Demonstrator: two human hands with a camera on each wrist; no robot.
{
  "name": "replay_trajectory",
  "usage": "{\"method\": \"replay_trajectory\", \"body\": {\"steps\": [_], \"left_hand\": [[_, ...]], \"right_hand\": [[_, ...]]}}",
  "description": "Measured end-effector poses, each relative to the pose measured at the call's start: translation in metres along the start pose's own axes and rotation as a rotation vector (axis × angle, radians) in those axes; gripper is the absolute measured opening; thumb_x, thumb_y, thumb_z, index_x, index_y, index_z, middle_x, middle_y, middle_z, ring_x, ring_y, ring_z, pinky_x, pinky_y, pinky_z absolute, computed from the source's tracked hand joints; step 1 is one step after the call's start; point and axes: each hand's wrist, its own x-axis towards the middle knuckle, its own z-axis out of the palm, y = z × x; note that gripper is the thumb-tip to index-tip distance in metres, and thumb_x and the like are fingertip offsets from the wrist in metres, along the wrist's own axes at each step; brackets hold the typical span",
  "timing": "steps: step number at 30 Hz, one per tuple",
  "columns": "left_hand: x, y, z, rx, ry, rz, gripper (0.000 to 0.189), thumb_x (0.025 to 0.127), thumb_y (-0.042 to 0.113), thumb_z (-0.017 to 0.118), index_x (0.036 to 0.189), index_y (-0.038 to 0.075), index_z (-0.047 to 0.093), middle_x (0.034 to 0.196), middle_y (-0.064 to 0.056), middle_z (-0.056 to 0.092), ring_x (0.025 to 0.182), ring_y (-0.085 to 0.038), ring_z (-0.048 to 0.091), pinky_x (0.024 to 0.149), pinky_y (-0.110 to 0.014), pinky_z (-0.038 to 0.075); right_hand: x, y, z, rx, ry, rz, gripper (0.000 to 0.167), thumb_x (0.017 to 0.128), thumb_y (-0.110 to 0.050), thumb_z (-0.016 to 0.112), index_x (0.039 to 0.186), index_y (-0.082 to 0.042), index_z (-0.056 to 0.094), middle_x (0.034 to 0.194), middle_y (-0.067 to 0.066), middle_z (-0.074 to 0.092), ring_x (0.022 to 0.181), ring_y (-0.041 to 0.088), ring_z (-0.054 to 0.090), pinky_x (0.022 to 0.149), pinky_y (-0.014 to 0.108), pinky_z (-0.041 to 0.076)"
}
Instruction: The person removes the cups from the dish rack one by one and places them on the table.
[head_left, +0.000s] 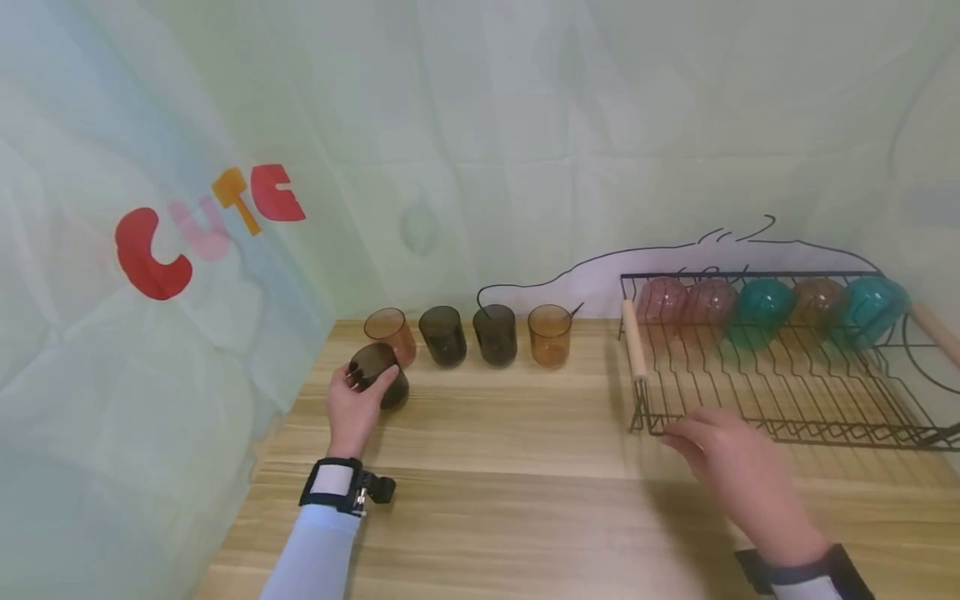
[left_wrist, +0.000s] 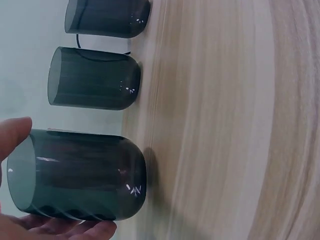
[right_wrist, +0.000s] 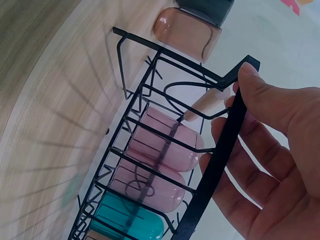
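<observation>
My left hand (head_left: 358, 408) grips a dark grey glass cup (left_wrist: 85, 175) around its side, thumb near the rim and fingers along the opposite side. The cup is upright, close over the wooden table, in front of an orange-pink cup (head_left: 403, 340). My right hand (head_left: 731, 467) holds the front rail of a black wire dish rack (right_wrist: 220, 145) near its left corner, with the thumb on the rail and fingers behind it. Upside down along the rack's back stand pink cups (head_left: 663, 302), teal cups (head_left: 761, 312) and a brownish cup (head_left: 819, 302).
Along the back of the table (head_left: 510, 492) two more dark cups (head_left: 444, 337) and an amber cup (head_left: 550, 337) stand upright in a row. A wooden handle (head_left: 634, 342) is at the rack's left end. Pale fabric (head_left: 487, 150) hangs behind and to the left.
</observation>
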Motion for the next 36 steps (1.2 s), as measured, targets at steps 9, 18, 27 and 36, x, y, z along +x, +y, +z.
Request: {"method": "replay_trajectory", "body": {"steps": [9, 18, 27, 36], "left_hand": [[0.001, -0.005, -0.001, 0.012, -0.001, -0.038, 0.095, 0.071, 0.053, 0.075, 0.141, 0.004, 0.031, 0.14, -0.02, 0.041, 0.127, -0.034, 0.043, 0.103, -0.046, 0.043], [0.002, -0.008, -0.001, 0.03, 0.008, -0.051, 0.098, 0.072, 0.053, 0.074, 0.142, 0.005, 0.027, 0.141, -0.02, 0.039, 0.128, -0.036, 0.042, 0.104, -0.046, 0.042], [0.0, -0.009, -0.003, 0.051, 0.001, -0.033, 0.102, 0.072, 0.052, 0.075, 0.144, 0.005, 0.021, 0.143, -0.023, 0.036, 0.13, -0.037, 0.04, 0.105, -0.047, 0.04], [-0.015, 0.019, -0.001, 0.113, 0.078, 0.081, 0.103, 0.072, 0.055, 0.072, 0.147, 0.01, 0.018, 0.151, -0.016, 0.025, 0.138, -0.03, 0.027, 0.113, -0.048, 0.025]], "right_hand": [[0.0, 0.0, -0.001, -0.007, -0.016, 0.014, 0.011, 0.072, -0.023, 0.078, 0.081, -0.021, 0.072, 0.075, -0.007, 0.064, 0.066, 0.011, 0.059, 0.055, 0.029, 0.051], [0.001, 0.0, 0.0, -0.009, -0.021, 0.019, 0.01, 0.073, -0.023, 0.077, 0.081, -0.02, 0.072, 0.075, -0.007, 0.065, 0.067, 0.012, 0.059, 0.056, 0.031, 0.052], [0.001, -0.001, -0.001, -0.004, -0.026, 0.015, 0.009, 0.074, -0.023, 0.077, 0.081, -0.02, 0.072, 0.075, -0.007, 0.064, 0.067, 0.011, 0.059, 0.056, 0.031, 0.052], [0.005, 0.001, -0.004, 0.005, -0.091, 0.042, 0.012, 0.074, -0.026, 0.077, 0.08, -0.019, 0.07, 0.074, -0.006, 0.064, 0.065, 0.01, 0.058, 0.056, 0.03, 0.051]]}}
